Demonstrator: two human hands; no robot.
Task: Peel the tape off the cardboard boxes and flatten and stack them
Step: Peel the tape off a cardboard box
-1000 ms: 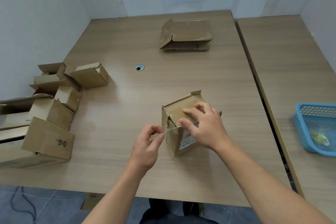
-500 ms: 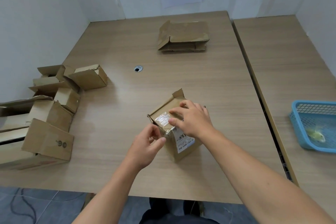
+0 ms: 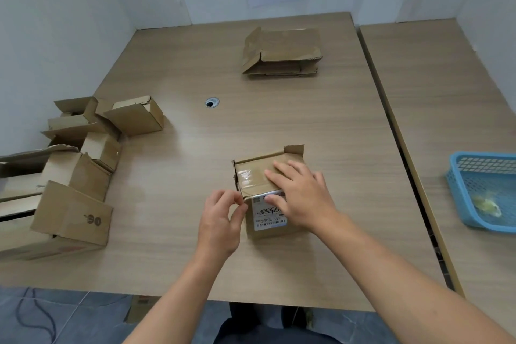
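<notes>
A small cardboard box [image 3: 252, 173] with clear tape [image 3: 245, 176] on top and a white shipping label [image 3: 268, 215] on its front stands near the middle of the wooden table [image 3: 307, 120]. My right hand [image 3: 303, 193] lies over the box's top and front edge, fingers spread, thumb on the label. My left hand [image 3: 222, 218] sits at the box's front left corner, thumb and fingers pinched together at the tape's edge there. A stack of flattened boxes [image 3: 282, 51] lies at the far side of the table.
Several open, unflattened boxes [image 3: 83, 162] crowd the table's left edge. A cable hole [image 3: 211, 102] is in the table top. A blue plastic basket [image 3: 485, 190] with crumpled tape sits on the adjoining table to the right. A paper sign hangs on the back wall.
The box has turned so its label faces me and its taped top lies flatter. My right hand spread over the top; my left hand stayed pinching at the front left corner.
</notes>
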